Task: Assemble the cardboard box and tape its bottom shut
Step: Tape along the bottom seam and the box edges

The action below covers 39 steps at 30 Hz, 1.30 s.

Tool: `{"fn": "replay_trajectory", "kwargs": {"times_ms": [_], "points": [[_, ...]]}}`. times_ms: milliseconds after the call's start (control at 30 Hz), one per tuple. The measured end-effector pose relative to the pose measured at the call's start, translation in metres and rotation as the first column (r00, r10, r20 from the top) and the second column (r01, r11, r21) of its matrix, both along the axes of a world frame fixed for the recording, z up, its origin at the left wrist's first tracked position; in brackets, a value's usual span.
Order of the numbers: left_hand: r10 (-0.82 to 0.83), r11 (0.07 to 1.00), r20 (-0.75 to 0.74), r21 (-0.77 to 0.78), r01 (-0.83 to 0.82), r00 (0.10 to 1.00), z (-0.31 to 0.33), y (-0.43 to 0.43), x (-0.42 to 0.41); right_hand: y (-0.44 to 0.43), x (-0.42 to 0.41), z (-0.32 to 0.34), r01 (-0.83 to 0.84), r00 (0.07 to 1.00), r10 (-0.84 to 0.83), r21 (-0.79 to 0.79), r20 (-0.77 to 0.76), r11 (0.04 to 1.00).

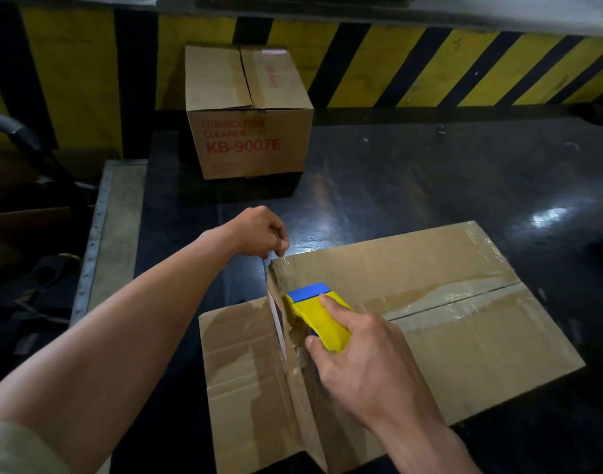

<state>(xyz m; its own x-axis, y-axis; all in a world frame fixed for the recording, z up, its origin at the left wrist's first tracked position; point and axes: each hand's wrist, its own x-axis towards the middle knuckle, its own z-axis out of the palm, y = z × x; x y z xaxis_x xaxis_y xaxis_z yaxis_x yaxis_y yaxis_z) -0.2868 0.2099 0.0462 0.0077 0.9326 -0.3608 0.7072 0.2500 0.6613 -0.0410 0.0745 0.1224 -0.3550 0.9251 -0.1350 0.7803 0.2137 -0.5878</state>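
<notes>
Cardboard box [447, 302] lies on the dark table [430, 183], right in front of me, with its bottom turned up and its two big flaps meeting in a long seam. That seam runs from the near-left corner of the box out to its far-right side, and shiny tape already lies over it.

My right hand [358, 350] is closed around the yellow and blue tape tool [318, 314], which sits at the left end of the seam, right at the left edge of the box. My left hand [259, 232] is just past the far-left corner of the box, and its fingers are pinched shut on the loose end of a clear tape strip [276, 314]. The strip runs along the left edge of the box, from my left hand back to the tape tool.

So the tape lies across the seam, not along it. I think the next job is to press this strip down over the left edge. My right hand is the nearer one to do it.

Another closed box [248, 111] with red letters stands well behind the box, by the striped wall.
</notes>
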Motion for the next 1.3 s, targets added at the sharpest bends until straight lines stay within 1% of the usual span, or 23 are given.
{"fn": "replay_trajectory", "kwargs": {"times_ms": [367,600,867,933,1000,1033,1100,1133,1200,1300], "points": [[-0.017,0.998,0.007,-0.061,0.018,1.000,-0.011,0.004,-0.002,0.001,-0.006,-0.007,-0.017,1.000,0.017,-0.026,0.016,1.000],[-0.026,0.984,0.087,-0.175,0.041,0.996,-0.012,0.008,-0.005,0.005,-0.009,-0.007,0.002,0.998,-0.002,-0.011,0.057,1.000],[0.012,0.975,0.087,-0.221,0.008,0.996,-0.028,0.004,-0.012,0.006,-0.011,-0.010,0.023,0.996,-0.022,-0.018,0.087,1.000],[0.023,0.979,0.086,-0.202,-0.005,0.996,-0.030,0.001,-0.012,0.006,-0.011,-0.009,0.023,0.996,-0.021,-0.021,0.089,1.000],[0.025,0.990,0.057,-0.139,-0.017,0.998,-0.028,-0.002,-0.010,0.006,-0.011,-0.009,0.020,0.995,-0.018,-0.020,0.095,1.000],[0.038,0.996,0.037,-0.084,-0.035,0.999,-0.024,-0.003,-0.008,0.006,-0.012,-0.008,0.019,0.995,-0.017,-0.020,0.101,1.000],[0.083,0.994,-0.004,0.075,-0.082,0.997,-0.014,-0.007,-0.003,0.006,-0.012,-0.007,0.019,0.994,-0.017,-0.013,0.111,1.000],[0.083,0.986,-0.017,0.144,-0.080,0.996,-0.008,-0.010,0.002,0.006,-0.013,-0.007,0.018,0.993,-0.017,-0.009,0.114,1.000],[0.019,0.979,-0.059,0.205,-0.006,0.998,0.001,-0.019,0.013,0.005,-0.013,-0.006,0.019,0.992,-0.018,-0.004,0.122,1.000],[-0.085,0.978,-0.133,0.176,0.108,0.987,0.001,-0.037,0.025,0.004,-0.013,-0.005,0.016,0.990,-0.016,0.001,0.138,1.000]]}}
